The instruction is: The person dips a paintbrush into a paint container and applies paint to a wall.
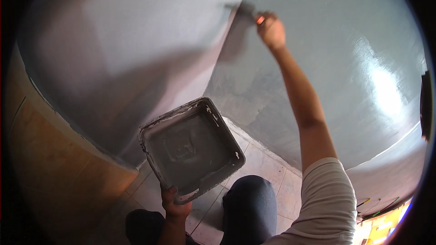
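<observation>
My left hand [175, 202] grips the near corner of a square tub [223, 134], thumb over the rim. The tub is smeared with dried paint and holds a grey, paint-like layer; it is tilted towards me. My right hand [272, 31] is raised on an outstretched arm and closed on a painting tool [246, 8] with an orange handle part. Motion blur hides whether that tool is a brush or a small roller. Its dark head lies over the corner line between a pale wall [143, 23] and a grey-painted wall [316, 41]; contact cannot be told.
Below are light floor tiles [262, 163] and my bent knees [250, 204]. A tan surface [64, 149] curves along the left. The grey wall has a glossy patch [385, 88] and a pale strip beneath. Loose coloured wires [378, 211] lie at lower right, near bright light.
</observation>
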The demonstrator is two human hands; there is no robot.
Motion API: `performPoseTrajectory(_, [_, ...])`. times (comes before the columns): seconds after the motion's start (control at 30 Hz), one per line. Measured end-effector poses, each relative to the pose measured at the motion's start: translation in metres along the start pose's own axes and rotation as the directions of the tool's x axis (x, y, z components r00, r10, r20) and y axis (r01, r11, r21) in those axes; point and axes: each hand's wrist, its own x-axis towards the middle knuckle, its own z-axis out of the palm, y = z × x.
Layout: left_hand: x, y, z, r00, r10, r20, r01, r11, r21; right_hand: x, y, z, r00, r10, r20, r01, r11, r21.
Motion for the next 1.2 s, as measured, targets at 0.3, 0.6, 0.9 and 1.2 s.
performPoseTrajectory(0.3, [-0.005, 0.006, 0.009, 1.000, 0.023, 0.016, -0.024, 0.998, 0.056, -0.108, 0.012, 0.016, 0.951, -0.267, 0.154, 0.293, 0.938, -0.187])
performPoseTrajectory(0.6, [-0.007, 0.004, 0.015, 0.997, 0.076, 0.000, -0.075, 0.988, 0.138, -0.258, -0.006, 0.070, 0.766, 0.037, 0.642, -0.226, 0.950, 0.215])
performPoseTrajectory(0.9, [-0.015, 0.004, -0.012, 0.883, 0.448, 0.137, -0.420, 0.629, 0.655, -0.066, 0.020, -0.078, 0.988, -0.129, -0.084, 0.116, 0.982, -0.150])
performPoseTrajectory(1.2, [-0.026, 0.006, -0.019, 0.969, 0.242, 0.041, -0.216, 0.760, 0.613, -0.342, -0.053, 0.058, 0.852, -0.103, 0.514, 0.032, 0.989, 0.144])
